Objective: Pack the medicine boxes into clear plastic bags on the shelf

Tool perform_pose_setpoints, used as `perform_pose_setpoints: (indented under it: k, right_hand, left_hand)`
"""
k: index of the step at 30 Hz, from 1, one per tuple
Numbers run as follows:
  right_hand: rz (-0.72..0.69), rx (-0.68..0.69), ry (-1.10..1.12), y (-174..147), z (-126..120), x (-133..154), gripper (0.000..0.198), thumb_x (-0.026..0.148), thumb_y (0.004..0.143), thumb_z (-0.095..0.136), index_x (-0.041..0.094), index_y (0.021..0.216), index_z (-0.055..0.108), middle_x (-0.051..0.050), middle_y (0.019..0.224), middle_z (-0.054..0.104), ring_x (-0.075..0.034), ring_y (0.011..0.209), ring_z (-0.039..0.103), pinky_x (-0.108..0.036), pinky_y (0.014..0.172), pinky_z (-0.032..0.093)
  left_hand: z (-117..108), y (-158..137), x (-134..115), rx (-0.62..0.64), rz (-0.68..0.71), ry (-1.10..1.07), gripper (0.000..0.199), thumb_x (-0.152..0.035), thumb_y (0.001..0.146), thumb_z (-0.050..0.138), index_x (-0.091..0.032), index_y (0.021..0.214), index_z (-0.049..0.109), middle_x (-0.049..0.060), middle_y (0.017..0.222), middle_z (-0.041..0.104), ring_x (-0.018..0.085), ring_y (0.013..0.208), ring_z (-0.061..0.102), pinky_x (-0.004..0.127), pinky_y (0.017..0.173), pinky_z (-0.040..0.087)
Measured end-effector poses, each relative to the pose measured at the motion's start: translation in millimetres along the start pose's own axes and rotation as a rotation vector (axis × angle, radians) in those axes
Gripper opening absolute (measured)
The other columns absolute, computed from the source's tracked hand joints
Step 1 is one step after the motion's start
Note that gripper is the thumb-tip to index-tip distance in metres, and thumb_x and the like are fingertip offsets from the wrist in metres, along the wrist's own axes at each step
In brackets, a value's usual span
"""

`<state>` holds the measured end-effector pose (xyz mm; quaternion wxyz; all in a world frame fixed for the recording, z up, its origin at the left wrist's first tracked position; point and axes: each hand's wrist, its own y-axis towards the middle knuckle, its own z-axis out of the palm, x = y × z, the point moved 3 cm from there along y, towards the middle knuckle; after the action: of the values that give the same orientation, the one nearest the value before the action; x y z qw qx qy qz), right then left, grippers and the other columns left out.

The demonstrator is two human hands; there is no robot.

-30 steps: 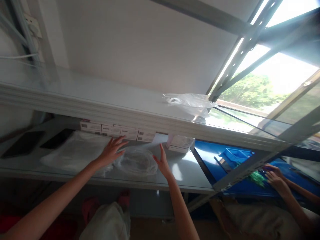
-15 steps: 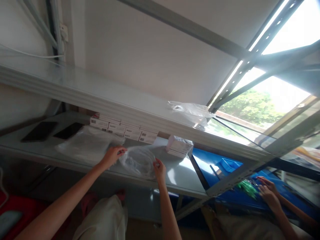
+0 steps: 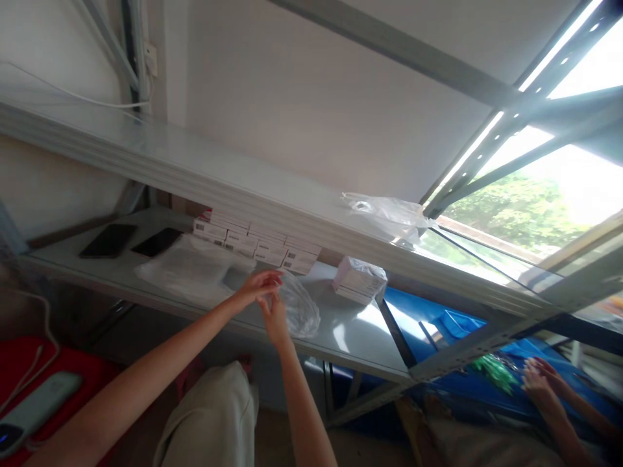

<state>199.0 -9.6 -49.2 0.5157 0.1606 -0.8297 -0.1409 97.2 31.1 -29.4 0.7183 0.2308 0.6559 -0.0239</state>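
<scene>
Over the grey shelf my left hand point(image 3: 263, 283) and my right hand point(image 3: 276, 318) meet, fingertips close together. Both are pinched at the left edge of a clear plastic bag point(image 3: 302, 308), which spreads out to the right of them; the exact grip is blurred. Left of my hands, a flat pile of clear plastic bags point(image 3: 187, 267) lies on the shelf. A row of small white boxes point(image 3: 270, 251) stands just behind, and a plastic-wrapped stack of white boxes point(image 3: 359, 280) sits to the right.
Two dark phones point(image 3: 108, 240) lie at the shelf's left end. The upper shelf point(image 3: 204, 165) overhangs, with a crumpled plastic bag point(image 3: 389, 214) on it. At right, another person's hands point(image 3: 542, 379) are near green items point(image 3: 496, 373) on a blue surface. A power bank point(image 3: 41, 405) rests lower left.
My right hand has moved left from the bag's right side to meet my left hand at its left edge. The view has shifted slightly; the other person's hands have moved a little.
</scene>
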Motion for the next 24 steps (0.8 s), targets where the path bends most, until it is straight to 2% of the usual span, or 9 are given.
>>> perform_pose_setpoints:
  k: [2,4,7,10,13,17,20,24]
  right_hand:
    - [0.055,-0.044,0.083,1,2,-11,0.042,0.044,0.086,0.050,0.017,0.116,0.063,-0.012,0.114,0.066,-0.028,0.108,0.061,-0.043,0.096,0.044]
    - [0.119,-0.057,0.186,0,0,-22,0.044,0.046,0.085,0.051,0.015,0.111,0.066,-0.013,0.102,0.070,-0.029,0.097,0.066,-0.044,0.091,0.048]
    - [0.207,-0.094,0.420,-1,-8,-34,0.051,0.053,0.079,0.054,0.014,0.109,0.067,-0.011,0.090,0.073,-0.029,0.085,0.069,-0.046,0.084,0.052]
    - [0.274,-0.164,0.620,-4,-15,-37,0.053,0.054,0.074,0.059,0.016,0.111,0.066,-0.011,0.092,0.073,-0.029,0.090,0.069,-0.046,0.087,0.052]
    - [0.314,-0.194,0.710,-10,-18,-32,0.055,0.053,0.077,0.057,0.015,0.117,0.062,-0.012,0.099,0.072,-0.029,0.095,0.068,-0.045,0.091,0.051]
    - [0.328,-0.167,0.724,-19,-20,-19,0.058,0.056,0.080,0.053,0.015,0.121,0.059,-0.013,0.103,0.071,-0.028,0.101,0.066,-0.043,0.091,0.052]
    - [0.337,-0.157,0.724,-25,-23,-13,0.059,0.058,0.080,0.053,0.016,0.121,0.060,-0.013,0.105,0.070,-0.029,0.103,0.066,-0.042,0.089,0.053]
    - [0.364,-0.168,0.781,-30,-29,-12,0.058,0.058,0.076,0.059,0.017,0.118,0.063,-0.012,0.101,0.072,-0.028,0.099,0.067,-0.040,0.088,0.052]
  left_hand:
    - [-6,-4,0,-0.024,-0.007,-0.019,0.043,-0.041,0.080,0.059,-0.018,0.116,0.058,0.010,0.110,0.063,0.021,0.101,0.058,0.033,0.086,0.046]
    - [-17,-9,1,-0.112,0.016,0.042,0.041,-0.043,0.080,0.058,-0.018,0.113,0.058,0.011,0.115,0.061,0.022,0.105,0.056,0.034,0.088,0.045]
    - [-32,-21,5,-0.214,0.076,0.240,0.041,-0.044,0.070,0.069,-0.020,0.101,0.056,0.007,0.105,0.060,0.020,0.097,0.055,0.033,0.086,0.044]
    - [-33,-33,12,-0.122,0.106,0.435,0.042,-0.044,0.063,0.076,-0.020,0.088,0.052,0.000,0.087,0.057,0.016,0.081,0.054,0.030,0.077,0.043]
    - [-27,-42,15,-0.031,0.131,0.535,0.041,-0.045,0.066,0.076,-0.020,0.090,0.053,0.000,0.085,0.058,0.016,0.078,0.054,0.029,0.074,0.043]
    - [-21,-43,10,-0.082,0.127,0.635,0.034,-0.040,0.076,0.070,-0.020,0.099,0.056,0.003,0.096,0.063,0.016,0.076,0.057,0.029,0.073,0.044]
    - [-18,-43,3,-0.083,0.134,0.716,0.021,-0.035,0.082,0.065,-0.021,0.095,0.058,0.002,0.093,0.066,0.014,0.069,0.057,0.027,0.069,0.045]
    - [-11,-50,-10,-0.115,0.338,0.838,0.013,-0.028,0.085,0.062,-0.020,0.095,0.061,0.002,0.087,0.065,0.016,0.080,0.060,0.029,0.077,0.046]
